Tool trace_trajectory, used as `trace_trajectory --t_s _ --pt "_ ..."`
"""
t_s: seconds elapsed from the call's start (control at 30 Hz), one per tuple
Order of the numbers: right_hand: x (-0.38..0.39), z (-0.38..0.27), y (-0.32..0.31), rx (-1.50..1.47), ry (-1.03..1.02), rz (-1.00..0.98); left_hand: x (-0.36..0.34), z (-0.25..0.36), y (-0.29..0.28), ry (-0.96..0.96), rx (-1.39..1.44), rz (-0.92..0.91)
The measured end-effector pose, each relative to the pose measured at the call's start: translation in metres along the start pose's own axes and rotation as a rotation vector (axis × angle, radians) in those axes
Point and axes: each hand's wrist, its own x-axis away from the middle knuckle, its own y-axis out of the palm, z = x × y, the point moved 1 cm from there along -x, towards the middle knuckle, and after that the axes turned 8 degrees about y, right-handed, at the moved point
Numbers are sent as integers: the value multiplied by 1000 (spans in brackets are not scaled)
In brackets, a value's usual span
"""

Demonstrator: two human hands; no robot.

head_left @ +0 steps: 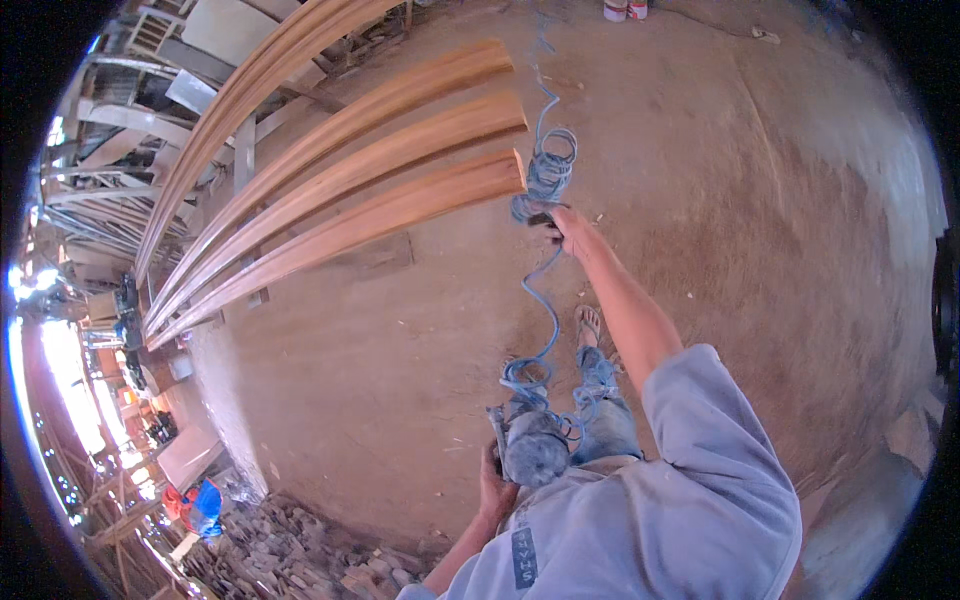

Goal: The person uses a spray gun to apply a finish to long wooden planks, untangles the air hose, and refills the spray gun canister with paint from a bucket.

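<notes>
We find the right hand [565, 228] stretched forward, its fingers closed around a blue hose [549, 175] just beside the near end of the closest board. A coil of the hose bunches at that hand; one length runs on toward the far edge of the floor [750, 250], another drops back toward the body and loops beside the tool. We note the left hand [494, 488] at the waist, gripping a dusty grey tool [535, 450] with a rounded body, held against the front of the person.

We record three long wooden boards [440, 130] side by side, raised above the left part of the floor, gaps between them. Further long strips [225, 120] lie beyond, closer to the floor's left edge. Wood scraps [300, 550] are heaped along the near left edge, with a red and blue bundle [207, 505] beside them. Two small tins [615, 12] stand at the far edge. We see a sandal [588, 322] on one foot.
</notes>
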Motion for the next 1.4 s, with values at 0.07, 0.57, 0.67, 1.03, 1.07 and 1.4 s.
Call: trace_trajectory --t_s 0.07,0.57,0.67,1.03,1.07,1.4 --pt "9 17 -16 187 -111 92 -1 -32 -9 29 106 63" --pt "257 182 8 627 -414 27 -142 35 48 204 75 -54" --pt "277 186 21 629 -461 -25 -146 33 50 132 96 -173" --pt "242 127 -21 389 -525 69 -122 7 34 235 70 108" --pt "231 103 -24 365 -567 125 -120 10 35 239 82 137" --pt "99 -1 117 2043 -570 -515 -84 -1 85 269 232 240"
